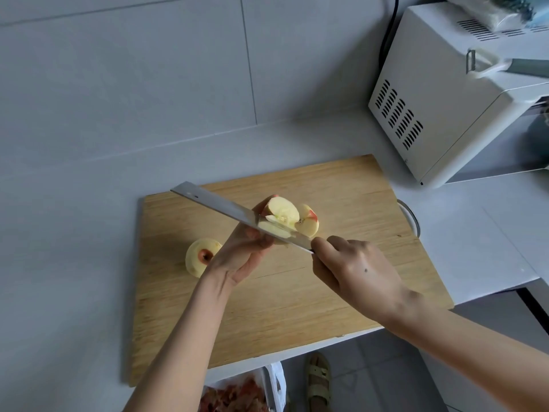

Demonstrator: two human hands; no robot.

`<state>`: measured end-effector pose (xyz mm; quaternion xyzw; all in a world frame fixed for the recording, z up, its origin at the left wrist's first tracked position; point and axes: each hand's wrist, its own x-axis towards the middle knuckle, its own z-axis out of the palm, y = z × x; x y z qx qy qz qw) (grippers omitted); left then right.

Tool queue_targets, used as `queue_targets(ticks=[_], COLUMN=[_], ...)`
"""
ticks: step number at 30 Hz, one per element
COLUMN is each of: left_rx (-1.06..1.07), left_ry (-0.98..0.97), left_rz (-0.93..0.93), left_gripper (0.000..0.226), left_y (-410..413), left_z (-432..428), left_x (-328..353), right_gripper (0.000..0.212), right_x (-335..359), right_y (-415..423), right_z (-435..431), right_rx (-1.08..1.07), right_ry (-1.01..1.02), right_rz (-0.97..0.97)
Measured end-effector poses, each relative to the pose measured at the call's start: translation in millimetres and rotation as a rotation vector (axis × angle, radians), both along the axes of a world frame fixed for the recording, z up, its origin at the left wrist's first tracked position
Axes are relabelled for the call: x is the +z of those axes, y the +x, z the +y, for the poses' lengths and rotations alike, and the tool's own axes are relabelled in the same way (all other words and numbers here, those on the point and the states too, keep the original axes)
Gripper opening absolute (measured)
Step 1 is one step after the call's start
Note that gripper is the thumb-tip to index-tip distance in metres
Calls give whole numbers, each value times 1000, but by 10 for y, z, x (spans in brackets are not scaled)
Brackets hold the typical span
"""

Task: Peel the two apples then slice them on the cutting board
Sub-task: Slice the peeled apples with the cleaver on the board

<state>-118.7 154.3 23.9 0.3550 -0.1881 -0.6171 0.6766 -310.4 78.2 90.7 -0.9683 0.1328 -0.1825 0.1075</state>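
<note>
The left hand (240, 257) curls its fingers round a cut apple piece (282, 211), cut face up, over the middle of the cutting board (297, 307). The right hand (353, 269) grips the handle of a knife (225, 208), whose broad blade lies across that piece. A second apple piece (309, 223) sits just beyond it. A whole peeled apple (197, 258) rests near the board's left edge, beside the left wrist. A peeler (487, 65) lies on the white oven (439, 99) at the bench's far right corner
</note>
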Motion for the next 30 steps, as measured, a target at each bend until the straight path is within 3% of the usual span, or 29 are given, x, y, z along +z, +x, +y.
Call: queue_targets(ticks=[3, 7, 11, 20, 25, 30], left_rx=[-44, -50, -46, 18, -19, 5], left_ry=[-30, -22, -13, 36, 13, -53], left_rz=[34, 80, 102, -171, 140, 168], left_gripper=[79, 81, 87, 60, 64, 58], left_y=[7, 16, 5, -58, -83, -112], left_z=[-3, -7, 4, 67, 84, 103], left_x=[12, 26, 19, -14, -66, -55], right_gripper=[15, 9, 23, 31, 26, 32], right_x=[17, 17, -3, 4, 56, 73], right_y=[-2, -15, -16, -33, -35, -17], right_z=[-12, -34, -24, 127, 207, 254], right_rx=[5, 37, 40, -37, -35, -41], right_ry=[50, 67, 69, 99, 78, 78], right_rz=[3, 24, 41, 101, 123, 132])
